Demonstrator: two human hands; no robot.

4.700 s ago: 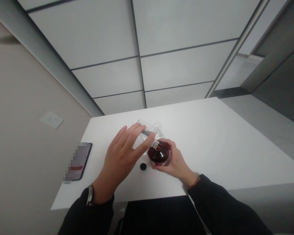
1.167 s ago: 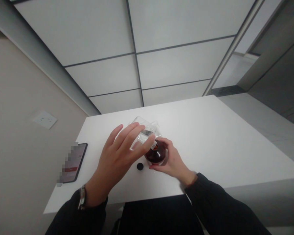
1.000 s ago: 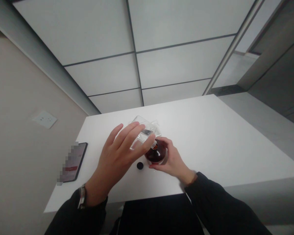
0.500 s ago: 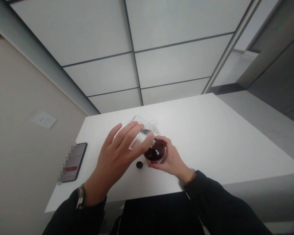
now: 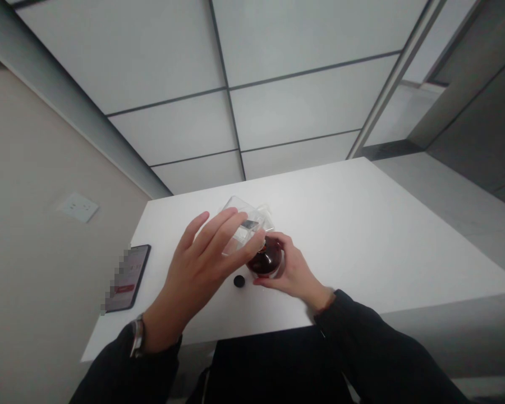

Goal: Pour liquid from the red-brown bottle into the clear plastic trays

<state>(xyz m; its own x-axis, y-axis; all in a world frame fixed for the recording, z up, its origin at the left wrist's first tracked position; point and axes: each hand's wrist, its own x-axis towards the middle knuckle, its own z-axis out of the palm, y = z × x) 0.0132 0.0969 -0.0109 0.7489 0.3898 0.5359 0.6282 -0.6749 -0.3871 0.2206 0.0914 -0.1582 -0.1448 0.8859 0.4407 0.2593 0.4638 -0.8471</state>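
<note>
Resting within right fingers [image 5: 287, 242]: dark bottle [image 5: 266, 261]

Left hand [image 5: 204, 258] has a clear container [image 5: 237, 238] between thumb and fingers, tilted toward the mouth of a dark red bottle [image 5: 269, 260]; thumb hides whether they touch. Right hand [image 5: 298, 273] wrapped around the bottle's side, bottle upright on the white table [image 5: 353, 235]. Black cap [image 5: 239, 281] lying loose just beside the bottle. Clear plastic [image 5: 264, 212] behind, shape unclear. Phone [image 5: 131, 278] flat near the table's left edge, screen lit, partly pixelated. Socket [image 5: 79, 207] on the wall to the left.
</note>
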